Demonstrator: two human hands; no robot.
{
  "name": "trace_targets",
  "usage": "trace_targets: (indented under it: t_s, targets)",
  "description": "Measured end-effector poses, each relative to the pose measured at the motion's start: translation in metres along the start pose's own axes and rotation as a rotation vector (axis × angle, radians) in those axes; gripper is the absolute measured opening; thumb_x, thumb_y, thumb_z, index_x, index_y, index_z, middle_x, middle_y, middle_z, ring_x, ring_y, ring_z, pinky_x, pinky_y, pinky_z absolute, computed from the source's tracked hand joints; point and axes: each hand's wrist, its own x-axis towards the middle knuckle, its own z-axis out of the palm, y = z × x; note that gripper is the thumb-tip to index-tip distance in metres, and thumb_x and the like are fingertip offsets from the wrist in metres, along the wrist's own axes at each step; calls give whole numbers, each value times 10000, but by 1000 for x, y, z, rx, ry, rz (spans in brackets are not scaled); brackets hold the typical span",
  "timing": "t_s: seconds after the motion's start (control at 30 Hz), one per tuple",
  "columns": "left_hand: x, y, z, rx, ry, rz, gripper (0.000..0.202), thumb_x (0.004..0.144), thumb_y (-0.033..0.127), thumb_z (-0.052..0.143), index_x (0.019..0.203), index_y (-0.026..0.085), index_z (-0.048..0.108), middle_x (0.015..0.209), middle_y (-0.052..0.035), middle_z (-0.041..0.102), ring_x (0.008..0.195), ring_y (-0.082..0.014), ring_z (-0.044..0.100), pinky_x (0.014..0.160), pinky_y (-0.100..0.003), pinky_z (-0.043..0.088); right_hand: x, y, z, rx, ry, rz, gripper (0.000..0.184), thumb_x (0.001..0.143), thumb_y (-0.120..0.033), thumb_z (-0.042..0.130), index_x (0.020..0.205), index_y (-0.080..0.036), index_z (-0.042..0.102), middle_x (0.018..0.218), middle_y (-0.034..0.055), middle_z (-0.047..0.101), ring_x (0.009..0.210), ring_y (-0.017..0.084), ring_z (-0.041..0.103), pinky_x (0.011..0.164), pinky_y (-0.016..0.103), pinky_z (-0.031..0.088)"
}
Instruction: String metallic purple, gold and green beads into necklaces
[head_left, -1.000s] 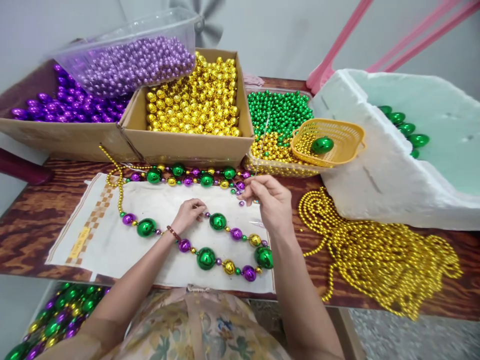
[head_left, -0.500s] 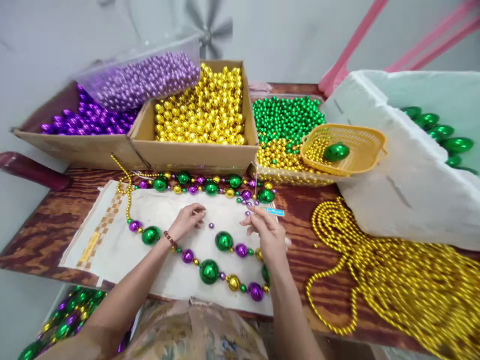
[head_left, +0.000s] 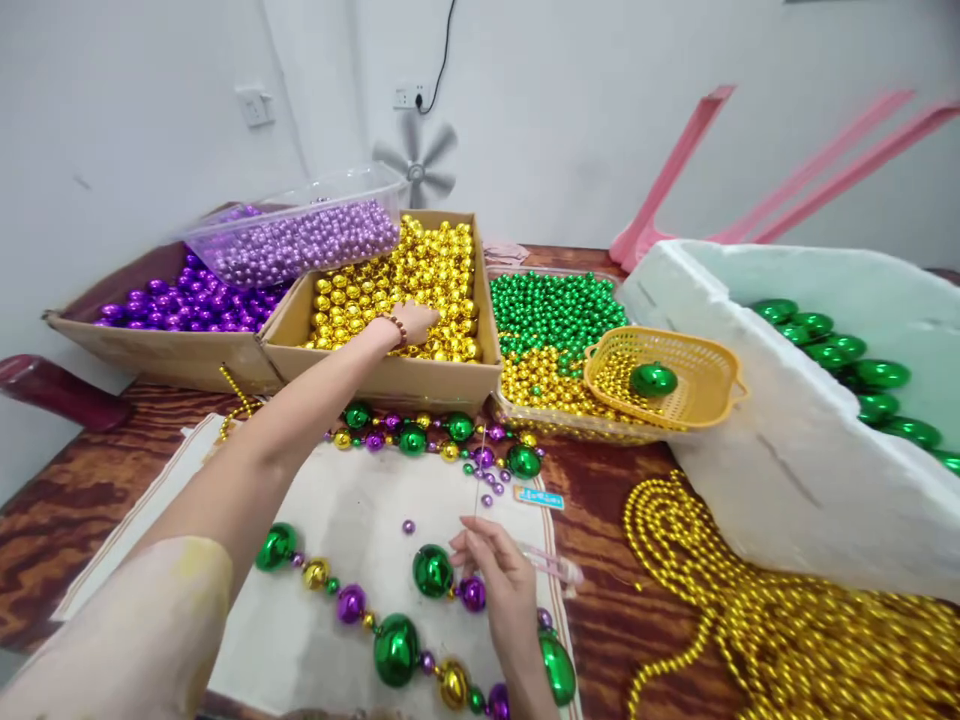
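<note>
My left hand point(head_left: 418, 322) reaches into a cardboard box of large gold beads point(head_left: 442, 250); its fingertips are blurred among the beads, so their grip is unclear. Over the white cloth point(head_left: 330, 500), my right hand point(head_left: 491, 560) pinches a long thin needle point(head_left: 481, 470) that points upward. Beside that hand lie a big green bead point(head_left: 433, 571) and a purple bead point(head_left: 472, 594), part of a bead strand. The strand's larger green bead point(head_left: 396, 650) rests nearer my body. Small light-purple beads point(head_left: 487, 500) are loose on the cloth past my right fingers.
Left stands a box of purple beads point(head_left: 172, 305) under a tilted clear tub point(head_left: 300, 240). Right are green beads point(head_left: 555, 305), a yellow basket point(head_left: 705, 385), a white foam box point(head_left: 750, 460) and gold bead chains point(head_left: 750, 590). A dark red bottle point(head_left: 60, 390) lies left.
My left hand has moved from above the cloth, up and forward into the gold bead box. My right hand stays over the cloth with the needle. The camera view has tilted upward.
</note>
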Motion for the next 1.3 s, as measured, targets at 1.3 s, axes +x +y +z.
trace_targets:
  t_s: [1.3]
  targets:
    - [-226,30,82,-2312,180,-623,247,937,350,614,996,128,704,880,-68,728,804,-143,709,863,-295,577,-9,-5,14,-439,-265,-261,233,920,-294,563,960,-170,757,563,-11,605,500,126,564,509,236,461]
